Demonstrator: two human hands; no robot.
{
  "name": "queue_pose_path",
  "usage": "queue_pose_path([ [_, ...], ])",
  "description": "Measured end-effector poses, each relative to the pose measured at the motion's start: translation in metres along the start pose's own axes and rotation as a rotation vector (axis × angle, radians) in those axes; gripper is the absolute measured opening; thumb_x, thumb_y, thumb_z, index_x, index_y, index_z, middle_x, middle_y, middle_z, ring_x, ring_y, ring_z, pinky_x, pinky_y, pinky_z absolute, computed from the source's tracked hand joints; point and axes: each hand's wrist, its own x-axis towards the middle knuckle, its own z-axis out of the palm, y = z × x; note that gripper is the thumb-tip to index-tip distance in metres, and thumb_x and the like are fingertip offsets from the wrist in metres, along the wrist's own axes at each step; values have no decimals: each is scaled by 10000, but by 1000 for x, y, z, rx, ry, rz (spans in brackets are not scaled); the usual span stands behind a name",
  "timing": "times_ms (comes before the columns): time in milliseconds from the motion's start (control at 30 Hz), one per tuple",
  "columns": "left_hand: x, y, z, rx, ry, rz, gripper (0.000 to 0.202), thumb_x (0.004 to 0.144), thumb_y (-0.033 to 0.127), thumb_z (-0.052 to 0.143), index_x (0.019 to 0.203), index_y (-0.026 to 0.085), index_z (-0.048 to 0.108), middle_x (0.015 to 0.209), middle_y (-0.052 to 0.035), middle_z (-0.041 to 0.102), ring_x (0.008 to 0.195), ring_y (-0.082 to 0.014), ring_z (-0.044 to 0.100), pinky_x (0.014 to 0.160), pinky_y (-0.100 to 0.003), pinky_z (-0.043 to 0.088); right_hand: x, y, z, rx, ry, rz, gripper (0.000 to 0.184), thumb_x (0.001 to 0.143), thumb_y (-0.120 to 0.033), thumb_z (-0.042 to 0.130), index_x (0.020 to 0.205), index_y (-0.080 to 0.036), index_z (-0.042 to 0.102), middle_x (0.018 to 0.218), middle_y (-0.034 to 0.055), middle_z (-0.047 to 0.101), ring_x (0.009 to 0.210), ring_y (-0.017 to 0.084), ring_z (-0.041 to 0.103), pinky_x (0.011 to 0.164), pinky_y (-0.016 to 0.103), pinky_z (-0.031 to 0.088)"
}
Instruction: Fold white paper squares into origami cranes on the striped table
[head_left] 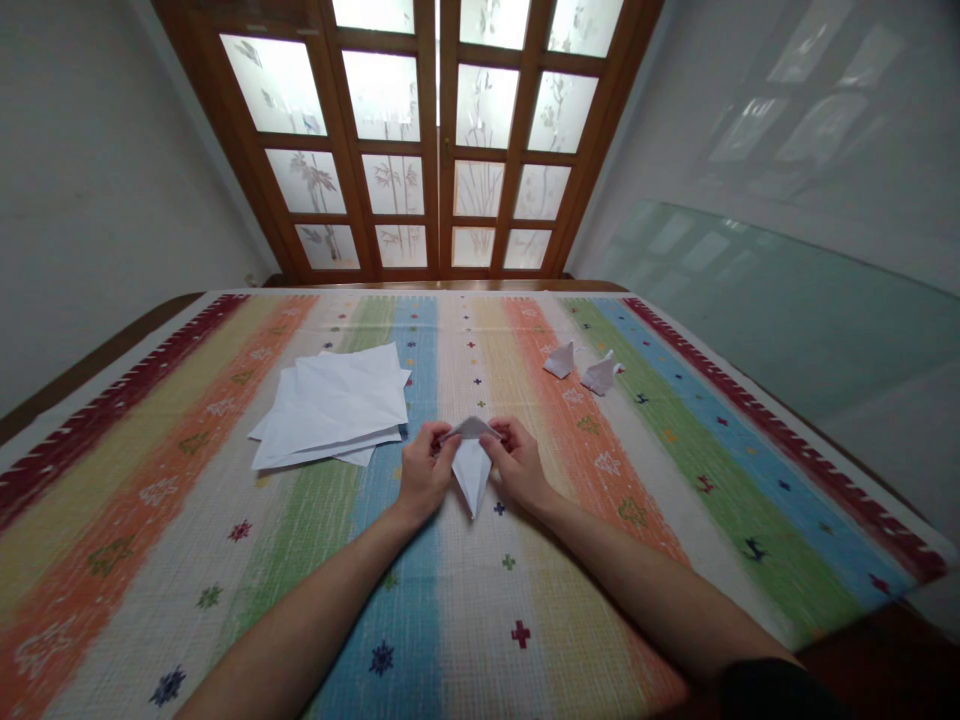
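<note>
- A partly folded paper (472, 472) is held at the middle of the cloth-covered worktop (675, 470), with its long point towards the person and lying on the blue stripe.
- The grip of the left hand (422, 475) is closed on the upper left corner of the paper. The grip of the right hand (519, 462) is closed on the upper right corner, with the thumbs on top.
- The step in hand is judged to be a fold of the upper flap, which is seen raised between the two grips.
- For a clean fold, the two corners are best brought over evenly, so that the flap's edge is matched to the centre line before any crease is pressed.
- The lower point is better kept flat on the cloth while the flap is laid down, since a lifted body would let the layers slide.
- The crease is best set from the middle outwards, with light pressure first. The soft cloth gives little backing, so a firm second pass is advised.
- A stack of white sheets (334, 405) lies just to the left of the left hand.
- Two small folded pieces (560, 360) (601, 374) are set well apart from the hands, on the far right.
</note>
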Motion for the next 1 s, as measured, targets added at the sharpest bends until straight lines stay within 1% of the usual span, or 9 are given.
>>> queue_pose_path([
  [133, 4, 2, 0, -163, -3, -159, 359, 879, 399, 527, 1171, 191, 531, 620, 39, 592, 452, -106, 472, 457, -213, 356, 3, 3, 0, 212, -85, 143, 344, 815, -498, 562, 1044, -241, 549, 605, -51, 542, 486, 127, 507, 470, 238, 402],
  [300, 12, 0, -5, -87, 122, -120, 411, 872, 502, 497, 1017, 157, 668, 1012, -85, 700, 901, -210, 639, 808, -321, 487, 4, 7, -1, 260, -108, 73, 465, 680, -318, 719, 1113, -279, 554, 930, -11, 574, 637, 105, 570, 578, 240, 474],
  [433, 10, -5, -5, -176, 11, -148, 648, 847, 675, 415, 1082, 128, 671, 1090, -128, 697, 1008, -263, 634, 906, -387, 472, 4, 8, 1, 257, -122, 20, 538, 616, -264, 777, 1106, -291, 556, 971, -2, 585, 797, 148, 604, 680, 263, 496],
  [500, 8, -6, -5, -201, -71, -111, 748, 813, 742, 389, 1137, 123, 657, 1145, -143, 678, 1056, -279, 619, 937, -396, 460, 5, 7, 1, 237, -81, 19, 484, 628, -287, 772, 1068, -276, 569, 946, 2, 607, 829, 167, 609, 709, 280, 499],
  [567, 7, -4, -5, -155, -153, -42, 775, 755, 753, 481, 1180, 124, 640, 1176, -151, 659, 1073, -286, 606, 934, -389, 459, 8, 7, -1, 184, -25, 30, 339, 667, -328, 739, 963, -245, 596, 868, 2, 624, 785, 171, 602, 695, 286, 492],
  [667, 6, 0, -4, -16, -207, 28, 613, 710, 592, 668, 1135, 151, 666, 1078, -121, 665, 971, -251, 618, 853, -355, 484, 10, 7, -4, 67, 6, 58, 195, 712, -375, 688, 758, -207, 599, 720, -5, 619, 682, 165, 565, 650, 286, 467],
  [767, 7, 5, -3, 72, -95, 43, 291, 782, 433, 630, 868, 169, 719, 949, -73, 637, 876, -195, 604, 789, -304, 483, 10, 8, -6, -59, -27, 55, 208, 753, -393, 645, 698, -195, 611, 669, -7, 597, 654, 160, 542, 643, 288, 449],
  [900, 9, 3, -5, 156, 72, 18, 292, 824, 394, 561, 672, 159, 643, 799, -29, 602, 739, -147, 560, 705, -256, 455, 5, 9, -8, -213, -63, -159, 419, 885, -536, 454, 785, -195, 676, 940, 68, 605, 910, 210, 576, 842, 361, 451],
  [1000, 9, 0, -6, 221, 110, -59, 340, 824, 426, 547, 604, 166, 564, 608, 23, 533, 579, -115, 467, 578, -229, 385, 2, 10, -10, -349, -175, -334, 568, 778, -731, 502, 857, -200, 690, 1108, 112, 563, 1045, 268, 537, 913, 418, 427],
])
